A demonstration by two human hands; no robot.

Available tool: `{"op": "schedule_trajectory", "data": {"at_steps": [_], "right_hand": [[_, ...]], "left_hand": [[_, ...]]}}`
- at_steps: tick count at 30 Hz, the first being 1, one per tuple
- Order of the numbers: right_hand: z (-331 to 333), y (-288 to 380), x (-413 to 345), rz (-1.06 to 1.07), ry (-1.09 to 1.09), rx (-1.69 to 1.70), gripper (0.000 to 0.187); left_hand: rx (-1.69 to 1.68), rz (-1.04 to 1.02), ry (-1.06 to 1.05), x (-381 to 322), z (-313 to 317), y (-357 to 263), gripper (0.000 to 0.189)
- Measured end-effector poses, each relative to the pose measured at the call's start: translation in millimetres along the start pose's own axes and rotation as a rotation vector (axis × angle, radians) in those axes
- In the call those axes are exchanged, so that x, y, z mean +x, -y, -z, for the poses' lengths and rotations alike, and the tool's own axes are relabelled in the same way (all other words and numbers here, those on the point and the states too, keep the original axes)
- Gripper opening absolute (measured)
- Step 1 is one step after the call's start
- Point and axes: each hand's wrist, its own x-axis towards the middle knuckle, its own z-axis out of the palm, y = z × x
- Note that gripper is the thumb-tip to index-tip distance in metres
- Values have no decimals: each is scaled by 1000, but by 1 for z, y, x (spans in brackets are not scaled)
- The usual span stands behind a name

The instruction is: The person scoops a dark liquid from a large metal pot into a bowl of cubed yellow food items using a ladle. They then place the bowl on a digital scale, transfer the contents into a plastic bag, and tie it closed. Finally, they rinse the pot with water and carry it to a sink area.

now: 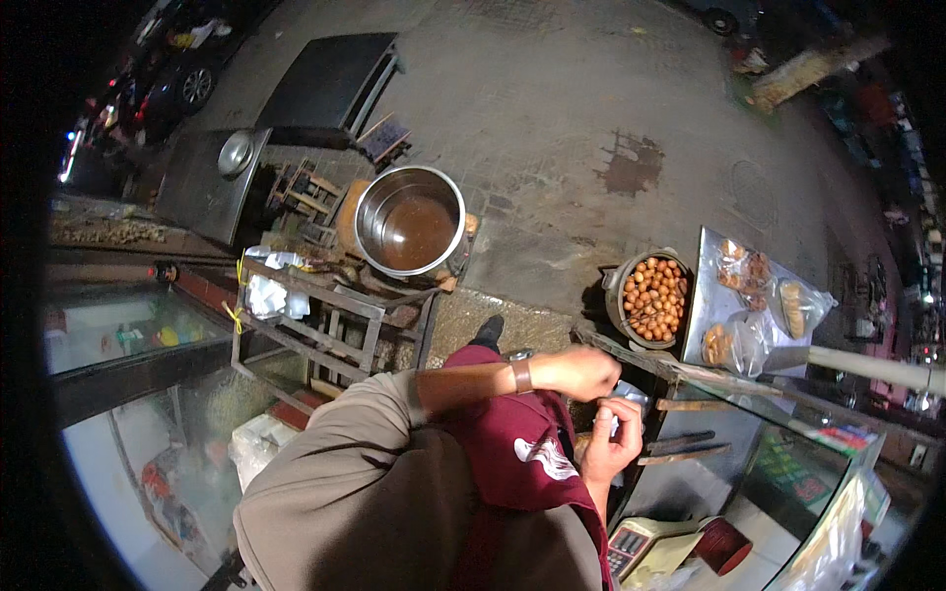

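Observation:
My left hand point(580, 373), with a brown band at its wrist, is curled near the glass-sided counter at the right; what is in it cannot be told. Just below it, my right hand point(613, 439) has its thumb and fingers bent together, with a small whitish bit at the fingertips, too small to name. The hands nearly meet. A shiny, whitish sheet or bag point(632, 395) lies beside them. Beyond the hands stands a pot point(612, 295) full of brown eggs point(654, 299). A maroon apron point(510, 451) hangs over my front.
A large steel pot point(460, 221) of brown liquid stands ahead to the left, behind a metal rack point(344, 303). Bagged food point(798, 306) lies on a metal tray point(695, 318) at the right. A scale point(635, 543) and a red container point(724, 545) are at lower right.

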Motion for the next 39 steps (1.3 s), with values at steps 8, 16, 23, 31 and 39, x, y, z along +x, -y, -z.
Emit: {"op": "schedule_trajectory", "data": {"at_steps": [8, 16, 23, 31, 39], "right_hand": [[-52, -47, 72, -415, 495, 753, 65], [-61, -42, 169, -750, 856, 1145, 79], [-86, -47, 254, -537, 1097, 771, 67], [-183, -123, 382, -431, 1376, 312, 19], [-424, -225, 509, -298, 1462, 286, 11]], "left_hand": [[-220, -243, -781, 74, 109, -69, 15], [-349, -301, -869, 107, 173, -92, 11], [-344, -343, -856, 133, 225, -54, 10], [-266, 83, -885, 100, 297, 136, 16], [-280, 338, -962, 88, 349, 379, 23]]}}
